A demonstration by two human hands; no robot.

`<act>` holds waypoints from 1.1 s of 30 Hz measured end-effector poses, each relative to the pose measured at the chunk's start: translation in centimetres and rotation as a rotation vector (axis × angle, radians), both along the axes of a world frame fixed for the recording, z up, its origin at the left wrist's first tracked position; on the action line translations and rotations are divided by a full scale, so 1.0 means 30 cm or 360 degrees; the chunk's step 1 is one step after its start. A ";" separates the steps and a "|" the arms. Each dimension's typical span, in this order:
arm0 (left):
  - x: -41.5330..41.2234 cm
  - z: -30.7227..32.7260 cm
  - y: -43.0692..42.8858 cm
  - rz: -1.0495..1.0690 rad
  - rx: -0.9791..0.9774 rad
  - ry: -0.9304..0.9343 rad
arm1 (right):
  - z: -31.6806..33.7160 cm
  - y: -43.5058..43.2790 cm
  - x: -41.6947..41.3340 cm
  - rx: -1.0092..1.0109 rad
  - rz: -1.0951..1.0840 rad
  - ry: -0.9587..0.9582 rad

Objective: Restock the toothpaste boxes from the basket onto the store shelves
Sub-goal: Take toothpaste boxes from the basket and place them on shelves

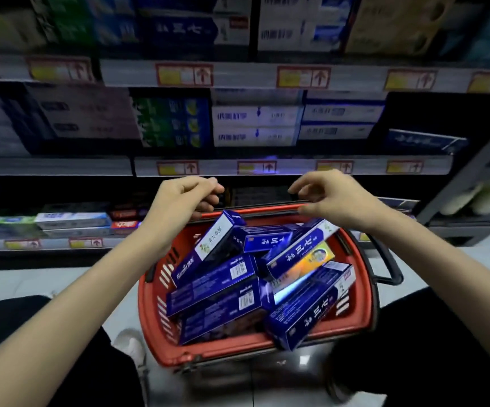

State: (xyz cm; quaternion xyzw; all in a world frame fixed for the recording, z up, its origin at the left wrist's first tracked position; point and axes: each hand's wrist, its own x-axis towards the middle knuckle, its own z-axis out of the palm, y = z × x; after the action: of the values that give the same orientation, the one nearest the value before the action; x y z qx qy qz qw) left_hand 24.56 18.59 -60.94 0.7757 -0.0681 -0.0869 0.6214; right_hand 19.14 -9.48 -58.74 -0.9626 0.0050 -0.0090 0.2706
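The basket (pixel 255 352) stood on the floor (pixel 61 280), filled with loose boxes (pixel 217 292) lying crosswise. The left hand (pixel 189 198) and right hand (pixel 336 198) hovered over its far rim, fingers loosely curled, holding nothing. Recommended: take the topmost box (pixel 208 248) by its long sides, one at a time, then seat it label-out on the shelf (pixel 296 167) beyond.

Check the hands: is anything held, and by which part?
No blue toothpaste box is held. Left hand and right hand curl over the red plastic basket's far rim; whether they grip it cannot be told.
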 end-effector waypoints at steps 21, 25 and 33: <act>0.049 -0.143 -0.055 0.0120 0.0023 0.0437 | -0.297 -0.304 0.119 -0.1233 0.0205 0.0232; 0.065 -0.135 -0.039 0.0195 -0.0123 0.0539 | -0.234 -0.306 0.126 -0.1048 0.0221 0.0104; 0.048 -0.130 0.004 0.0251 -0.0137 0.0558 | -0.013 -0.276 0.009 0.0371 0.0131 0.0266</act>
State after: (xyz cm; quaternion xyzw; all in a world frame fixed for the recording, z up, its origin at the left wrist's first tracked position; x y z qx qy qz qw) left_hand 26.00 18.72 -64.85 0.7243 0.0985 -0.1686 0.6612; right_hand 19.42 -17.75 -59.14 -0.9215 -0.0108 0.0830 0.3794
